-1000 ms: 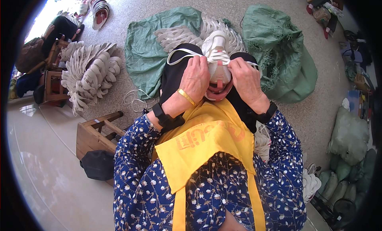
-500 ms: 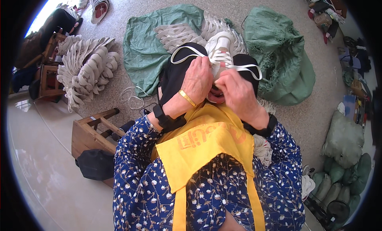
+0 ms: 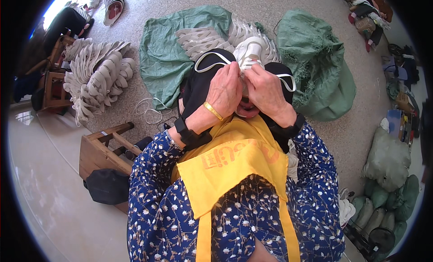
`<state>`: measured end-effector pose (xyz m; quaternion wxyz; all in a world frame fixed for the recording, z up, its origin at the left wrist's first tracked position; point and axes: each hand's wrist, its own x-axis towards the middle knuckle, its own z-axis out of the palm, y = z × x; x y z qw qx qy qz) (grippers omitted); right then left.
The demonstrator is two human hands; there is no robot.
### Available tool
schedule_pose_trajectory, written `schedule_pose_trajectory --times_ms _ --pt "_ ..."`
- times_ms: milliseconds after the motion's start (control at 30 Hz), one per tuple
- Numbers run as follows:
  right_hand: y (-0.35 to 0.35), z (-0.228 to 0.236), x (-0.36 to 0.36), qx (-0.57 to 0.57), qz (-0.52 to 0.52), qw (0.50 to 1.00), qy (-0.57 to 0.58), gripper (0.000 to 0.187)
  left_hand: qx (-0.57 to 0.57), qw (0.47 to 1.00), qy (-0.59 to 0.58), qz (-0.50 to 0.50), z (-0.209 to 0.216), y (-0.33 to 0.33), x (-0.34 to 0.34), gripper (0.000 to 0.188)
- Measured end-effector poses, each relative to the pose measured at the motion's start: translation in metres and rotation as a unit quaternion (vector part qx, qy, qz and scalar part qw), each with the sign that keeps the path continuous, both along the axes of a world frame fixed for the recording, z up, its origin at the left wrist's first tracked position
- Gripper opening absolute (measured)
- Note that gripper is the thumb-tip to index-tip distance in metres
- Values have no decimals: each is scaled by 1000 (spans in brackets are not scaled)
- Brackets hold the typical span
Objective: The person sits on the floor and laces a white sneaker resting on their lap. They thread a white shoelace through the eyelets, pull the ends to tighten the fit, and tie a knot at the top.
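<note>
A white sneaker [image 3: 252, 49] rests between my knees with its toe pointing away from me and its reddish insole showing at the near end. My left hand [image 3: 224, 91] is closed in a pinch at the left edge of the lacing, and a white shoelace [image 3: 200, 69] loops out from it over the dark left knee. Pinched fingers of my right hand [image 3: 269, 94] work close beside it at the right eyelets. Another loop of lace curls over the right knee. My fingertips cover most of the eyelets and the lace ends in them.
Stacked pale shoe uppers [image 3: 101, 79] lie at the left, with more on a green cloth [image 3: 162, 50] ahead. A green sack [image 3: 315, 63] slumps to the right. A wooden stool [image 3: 101, 149] stands at near left, and filled bags [image 3: 388, 158] sit at far right.
My right hand has moved up and left, closer to my left hand and over the eyelets. The right-hand lace loop shows less. My left hand has barely moved.
</note>
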<state>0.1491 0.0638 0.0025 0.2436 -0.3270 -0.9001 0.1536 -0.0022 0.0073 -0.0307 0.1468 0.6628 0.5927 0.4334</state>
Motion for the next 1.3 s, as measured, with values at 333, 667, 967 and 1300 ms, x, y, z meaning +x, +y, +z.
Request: schedule_pose_trajectory --times_ms 333,667,967,1300 --pt "-52 89 70 -202 -9 972 117 12 0 1000 -18 6 4 1 1 16" --pt "-37 114 69 -274 80 918 274 10 -19 997 -68 -21 16 -1 -4 11" --pt "-5 106 56 -404 95 858 303 5 -166 903 -237 -318 52 24 -7 8" --pt "-11 45 139 -472 -85 845 236 20 -236 836 -445 -216 12 7 -38 15"
